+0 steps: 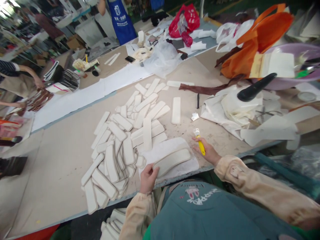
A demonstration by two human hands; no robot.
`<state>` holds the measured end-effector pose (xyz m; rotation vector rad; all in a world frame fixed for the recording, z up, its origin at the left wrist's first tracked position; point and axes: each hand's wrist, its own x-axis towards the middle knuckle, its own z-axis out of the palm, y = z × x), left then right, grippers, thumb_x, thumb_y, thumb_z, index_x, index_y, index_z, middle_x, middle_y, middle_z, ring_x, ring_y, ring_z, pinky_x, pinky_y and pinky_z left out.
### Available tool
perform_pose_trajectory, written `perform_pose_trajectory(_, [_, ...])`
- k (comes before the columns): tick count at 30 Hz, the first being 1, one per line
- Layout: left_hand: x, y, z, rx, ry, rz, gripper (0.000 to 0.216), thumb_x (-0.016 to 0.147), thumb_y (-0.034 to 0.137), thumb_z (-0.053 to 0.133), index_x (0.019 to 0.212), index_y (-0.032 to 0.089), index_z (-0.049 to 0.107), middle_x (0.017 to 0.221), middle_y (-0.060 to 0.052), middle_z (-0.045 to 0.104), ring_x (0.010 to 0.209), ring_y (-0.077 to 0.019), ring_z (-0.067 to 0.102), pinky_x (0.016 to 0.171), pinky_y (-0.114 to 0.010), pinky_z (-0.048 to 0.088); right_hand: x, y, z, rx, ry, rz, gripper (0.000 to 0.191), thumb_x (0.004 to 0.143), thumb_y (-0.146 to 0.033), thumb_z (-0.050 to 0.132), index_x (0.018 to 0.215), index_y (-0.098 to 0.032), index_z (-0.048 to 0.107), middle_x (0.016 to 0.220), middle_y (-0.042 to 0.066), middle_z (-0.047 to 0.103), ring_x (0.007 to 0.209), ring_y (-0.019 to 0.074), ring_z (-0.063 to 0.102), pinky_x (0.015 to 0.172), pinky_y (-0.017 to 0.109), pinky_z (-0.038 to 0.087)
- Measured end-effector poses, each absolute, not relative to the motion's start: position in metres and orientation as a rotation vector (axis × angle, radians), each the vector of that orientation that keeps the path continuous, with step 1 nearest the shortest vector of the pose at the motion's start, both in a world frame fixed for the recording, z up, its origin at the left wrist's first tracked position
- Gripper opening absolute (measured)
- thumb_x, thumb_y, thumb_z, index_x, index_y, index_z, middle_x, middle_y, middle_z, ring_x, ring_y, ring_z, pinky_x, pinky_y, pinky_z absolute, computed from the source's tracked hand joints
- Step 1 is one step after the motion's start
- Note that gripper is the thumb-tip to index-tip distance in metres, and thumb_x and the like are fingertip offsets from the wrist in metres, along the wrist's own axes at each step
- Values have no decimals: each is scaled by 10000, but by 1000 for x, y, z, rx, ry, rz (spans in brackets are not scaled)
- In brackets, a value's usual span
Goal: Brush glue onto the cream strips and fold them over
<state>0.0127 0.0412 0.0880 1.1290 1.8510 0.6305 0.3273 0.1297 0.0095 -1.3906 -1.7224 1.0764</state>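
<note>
My left hand point(148, 177) pinches the near end of a cream, rounded oblong pad point(172, 160) that lies on a white sheet point(165, 150) at the table's front edge. My right hand point(206, 150) is closed around a yellow-handled brush point(200, 142), its pale tip pointing away from me, just right of the pad. To the left spreads a big heap of several similar cream strips point(125, 140). One strip point(176, 110) lies alone further back.
The beige worktable point(57, 160) has crumpled white material point(232, 110), a black tool point(255, 87), an orange bag point(260, 33) and a red bag point(186, 18) at right and back. Other people work at the left point(22, 80) and far end point(120, 16). More strips point(112, 223) sit below the table's edge.
</note>
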Motion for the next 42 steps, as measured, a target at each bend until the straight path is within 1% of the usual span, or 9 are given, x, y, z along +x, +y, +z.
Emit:
perform_pose_trajectory(2, [22, 50, 117, 1056, 1647, 749, 307, 716, 455, 601, 841, 176, 635, 750, -11, 619, 690, -143, 529, 613, -235, 396, 328, 127, 23, -1324, -1659, 1140, 319, 819, -382, 570, 1052, -242, 402, 1266, 120, 555, 1183, 247, 510, 1007, 469, 369])
perform_pose_trajectory(9, [46, 88, 198, 856, 1481, 941, 371, 553, 479, 694, 632, 178, 490, 525, 37, 461, 459, -74, 383, 445, -208, 303, 307, 132, 81, -947, -1469, 1493, 401, 795, -480, 592, 1049, -251, 382, 1279, 134, 520, 1204, 245, 480, 1000, 458, 374])
perform_pose_trajectory(13, [45, 100, 221, 805, 1467, 1168, 320, 555, 420, 658, 691, 188, 485, 559, 30, 489, 467, -93, 442, 434, -214, 337, 294, 136, 98, -921, -1351, 1578, 405, 774, -518, 584, 1010, -247, 397, 991, 57, 608, 859, 196, 602, 762, 352, 496])
perform_pose_trajectory(16, [38, 103, 225, 785, 1463, 1279, 300, 590, 385, 636, 782, 184, 525, 647, 9, 561, 524, -111, 513, 480, -224, 393, 291, 138, 106, -980, -1193, 1595, 369, 746, -483, 616, 924, -242, 401, 701, -39, 507, 608, 136, 514, 531, 246, 439])
perform_pose_trajectory(19, [28, 102, 216, 786, 1524, 1279, 284, 624, 382, 629, 806, 184, 537, 693, 0, 601, 571, -128, 554, 515, -229, 423, 295, 142, 114, -1001, -1079, 1551, 346, 721, -431, 653, 865, -237, 406, 644, -62, 422, 562, 112, 456, 487, 217, 389])
perform_pose_trajectory(25, [6, 97, 174, 720, 1543, 1284, 276, 645, 384, 679, 741, 175, 526, 731, 4, 620, 659, -120, 579, 591, -219, 465, 300, 159, 117, -1060, -1177, 1413, 359, 694, -415, 690, 868, -227, 437, 745, -35, 500, 683, 125, 516, 606, 236, 441])
perform_pose_trajectory(30, [-11, 86, 125, 613, 1630, 1106, 394, 593, 448, 723, 636, 174, 443, 561, 63, 493, 512, -64, 473, 476, -181, 404, 291, 167, 88, -1155, -1317, 1306, 363, 689, -436, 698, 861, -227, 456, 712, -35, 502, 666, 136, 516, 619, 255, 439])
perform_pose_trajectory(36, [-23, 80, 73, 513, 1652, 1024, 457, 517, 496, 751, 614, 166, 450, 545, 55, 495, 502, -70, 476, 452, -186, 397, 280, 172, 49, -1268, -1545, 1215, 301, 732, -441, 660, 826, -234, 463, 698, -33, 489, 654, 156, 510, 631, 292, 438])
perform_pose_trajectory(42, [-40, 96, 54, 493, 1597, 1068, 457, 530, 519, 729, 607, 169, 446, 537, 50, 498, 500, -69, 467, 455, -184, 382, 259, 200, 57, -1265, -1639, 1125, 290, 738, -442, 654, 829, -237, 469, 723, -20, 499, 675, 167, 519, 628, 287, 442])
